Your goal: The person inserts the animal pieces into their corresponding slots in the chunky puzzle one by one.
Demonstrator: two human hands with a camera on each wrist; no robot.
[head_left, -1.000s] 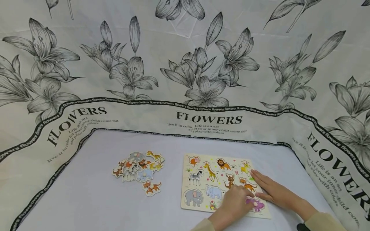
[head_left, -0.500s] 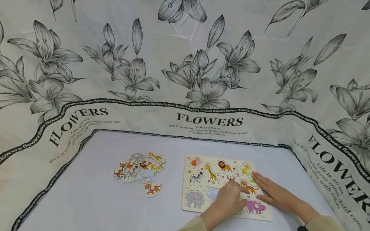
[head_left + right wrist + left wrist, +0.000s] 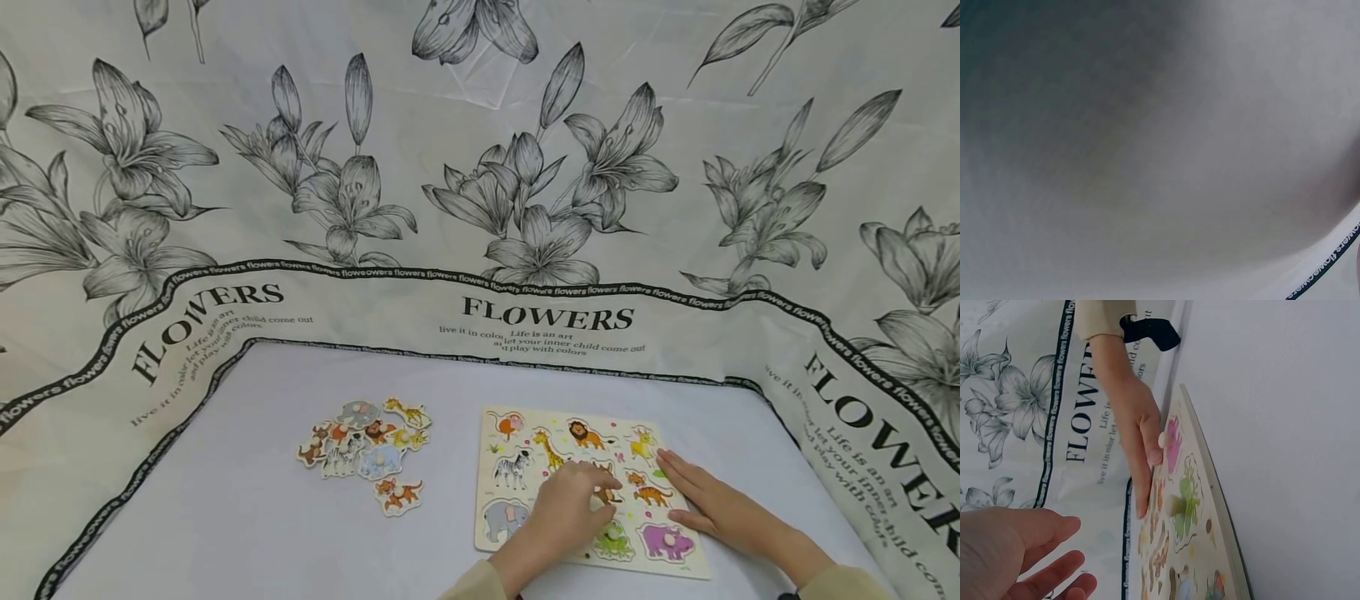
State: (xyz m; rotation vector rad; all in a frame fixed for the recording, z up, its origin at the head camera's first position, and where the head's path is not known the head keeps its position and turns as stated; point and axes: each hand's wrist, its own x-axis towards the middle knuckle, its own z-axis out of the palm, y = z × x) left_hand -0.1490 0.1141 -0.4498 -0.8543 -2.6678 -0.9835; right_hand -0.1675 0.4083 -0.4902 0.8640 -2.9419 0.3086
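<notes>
A wooden animal puzzle board lies on the white table. Over its lower middle is my left hand, thumb and fingers apart with nothing held between them. Beside its thumb, a green frog piece sits in the board; its knob stands up in the left wrist view, where my left hand appears above the board face. To the right of the frog sits a purple hippo piece, also knobbed. My right hand rests with extended fingers along the board's right edge. The left hand covers part of the board's pictures.
Left of the board, several loose animal pieces lie in an overlapping pile, with a tiger piece just in front. A flower-printed cloth rises behind the table and along its sides. The right wrist view is mostly blurred grey.
My left hand has moved left across the board from beside the hippo, uncovering the frog piece. My right hand has kept its place at the edge. The head view has shifted slightly.
</notes>
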